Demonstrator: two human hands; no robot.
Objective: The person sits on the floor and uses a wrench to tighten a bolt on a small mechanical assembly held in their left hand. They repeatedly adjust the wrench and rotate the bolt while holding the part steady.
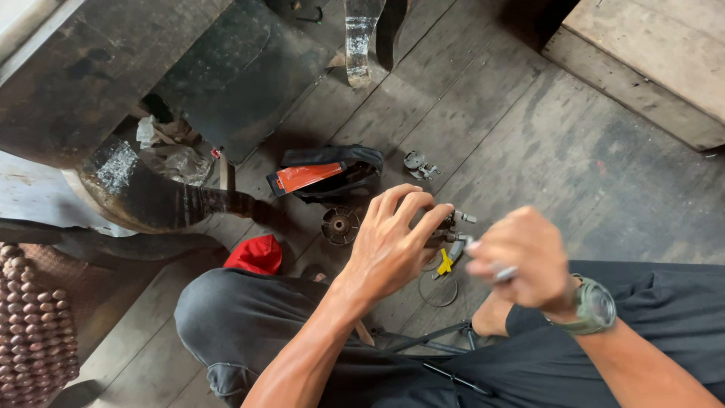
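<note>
Small metal part [451,227], long axis pointing right, pinched in left hand [393,242], right hand [521,261] fisted on blurred tool [504,272]

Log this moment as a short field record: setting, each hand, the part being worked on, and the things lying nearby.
setting: dark worn wooden plank floor, person seated, legs in dark grey trousers
left hand: fingers curled over a small grey metal mechanical part
right hand: blurred, gripping a thin silvery tool; olive green wristwatch on the wrist
below the hands: yellow-handled tool, thin wire ring
nearby: round dark metal drum-shaped part, black pouch with orange panel, small grey metal fitting, red cloth
</note>
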